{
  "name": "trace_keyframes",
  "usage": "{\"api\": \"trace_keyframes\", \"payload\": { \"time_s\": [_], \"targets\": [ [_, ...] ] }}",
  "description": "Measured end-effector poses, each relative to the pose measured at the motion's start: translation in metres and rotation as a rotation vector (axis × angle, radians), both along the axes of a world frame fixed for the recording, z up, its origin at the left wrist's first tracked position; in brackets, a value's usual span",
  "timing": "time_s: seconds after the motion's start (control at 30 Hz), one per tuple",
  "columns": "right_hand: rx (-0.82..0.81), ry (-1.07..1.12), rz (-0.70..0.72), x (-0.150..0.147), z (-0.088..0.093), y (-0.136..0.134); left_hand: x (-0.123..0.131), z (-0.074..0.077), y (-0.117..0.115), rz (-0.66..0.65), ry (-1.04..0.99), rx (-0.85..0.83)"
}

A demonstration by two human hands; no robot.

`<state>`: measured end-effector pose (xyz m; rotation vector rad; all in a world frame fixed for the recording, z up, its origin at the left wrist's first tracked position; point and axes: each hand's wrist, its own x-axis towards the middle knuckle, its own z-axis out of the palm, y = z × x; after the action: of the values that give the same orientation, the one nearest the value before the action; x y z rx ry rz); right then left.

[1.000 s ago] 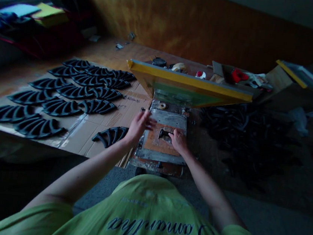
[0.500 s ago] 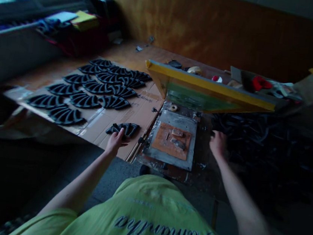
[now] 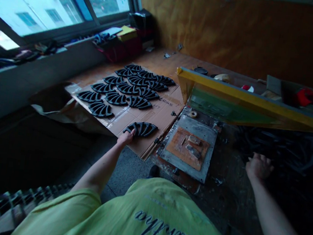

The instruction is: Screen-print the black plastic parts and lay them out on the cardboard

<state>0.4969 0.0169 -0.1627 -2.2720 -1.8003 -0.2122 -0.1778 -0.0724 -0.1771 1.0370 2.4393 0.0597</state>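
My left hand [image 3: 126,137] is closed on the near left end of a black ribbed, fan-shaped piece [image 3: 145,129], its thumb on top. That piece is at the front of a cardboard sheet [image 3: 119,122]. Farther back on the sheet, several like pieces [image 3: 116,98] are laid out in rows. My right hand [image 3: 258,166] is at the left edge of a dark heap of black pieces [image 3: 299,156]. Its fingers are curled, and what they hold, if anything, is lost in the dark.
Between my hands lies a grey metal plate [image 3: 209,153] with a brown board [image 3: 175,151] and small blocks on it. A yellow-edged frame [image 3: 249,99] is tilted up behind it. A tape roll [image 3: 193,114] sits near its hinge side. A box with red things [image 3: 311,97] stands behind.
My view has swung left. My left hand has shifted to the left end of the black ribbed piece. My right hand has moved rightward to the dark heap.
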Motion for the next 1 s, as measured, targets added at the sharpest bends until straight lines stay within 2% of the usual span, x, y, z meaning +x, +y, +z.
{"api": "trace_keyframes", "payload": {
  "time_s": [0.1,0.17,0.23,0.27,0.33,0.43,0.57,0.67,0.73,0.87,1.0],
  "targets": [
    [0.084,0.022,0.168,-0.050,0.019,-0.010,0.014,0.005,-0.013,0.076,0.103,0.042],
    [0.070,0.095,0.339,-0.097,0.026,-0.019,0.034,0.005,-0.022,-0.001,0.218,0.197],
    [0.053,0.168,0.521,-0.145,0.027,-0.028,0.056,0.002,-0.027,-0.144,0.277,0.321],
    [0.051,0.194,0.607,-0.166,0.026,-0.032,0.066,0.001,-0.027,-0.201,0.269,0.337],
    [0.060,0.227,0.748,-0.201,0.022,-0.039,0.082,-0.002,-0.021,-0.228,0.231,0.314],
    [0.086,0.243,0.850,-0.232,0.017,-0.043,0.092,-0.003,-0.008,-0.179,0.185,0.262],
    [0.097,0.244,0.868,-0.245,0.016,-0.040,0.089,-0.005,0.005,-0.153,0.172,0.267],
    [0.104,0.257,0.852,-0.248,0.015,-0.036,0.074,-0.010,0.008,-0.189,0.173,0.295],
    [0.114,0.271,0.840,-0.248,0.012,-0.035,0.054,-0.013,0.009,-0.278,0.166,0.315],
    [0.136,0.281,0.810,-0.247,0.004,-0.035,-0.013,-0.013,0.023,-0.521,0.161,0.355],
    [0.144,0.279,0.773,-0.245,-0.003,-0.035,-0.085,-0.007,0.051,-0.542,0.178,0.315]
  ]
}}
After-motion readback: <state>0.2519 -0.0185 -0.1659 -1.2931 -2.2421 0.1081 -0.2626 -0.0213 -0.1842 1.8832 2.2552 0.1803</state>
